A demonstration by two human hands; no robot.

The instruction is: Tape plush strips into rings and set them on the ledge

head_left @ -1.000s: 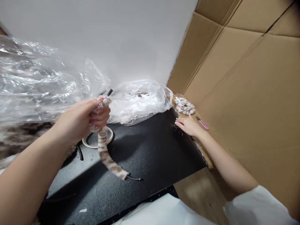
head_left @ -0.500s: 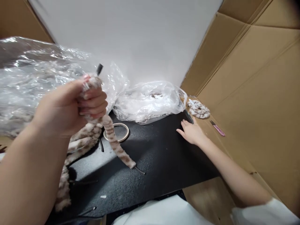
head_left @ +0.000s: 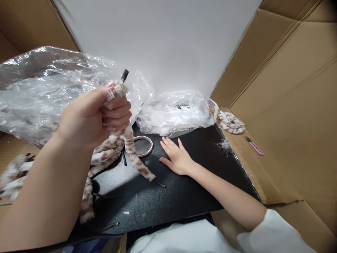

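My left hand is closed round a striped plush strip, brown and off-white, raised above the black tabletop. A dark flat tip sticks up out of the fist, and a thin dark cord comes out of the strip's hanging end. Flat on the table with fingers spread lies my right hand, holding nothing. Beside the hanging strip, between the hands, is a pale ring-shaped hoop. More plush strips lie under and behind my left wrist.
A large clear plastic bag fills the back left; a smaller white plastic bag rests against the wall. On the cardboard to the right are a coiled plush piece and pink-handled snips. White fluff sits near the table's right edge.
My right hand has moved left from the table's right edge to the middle, and white fluff now shows near that edge. The left hand still grips the plush strip. The view has shifted slightly.
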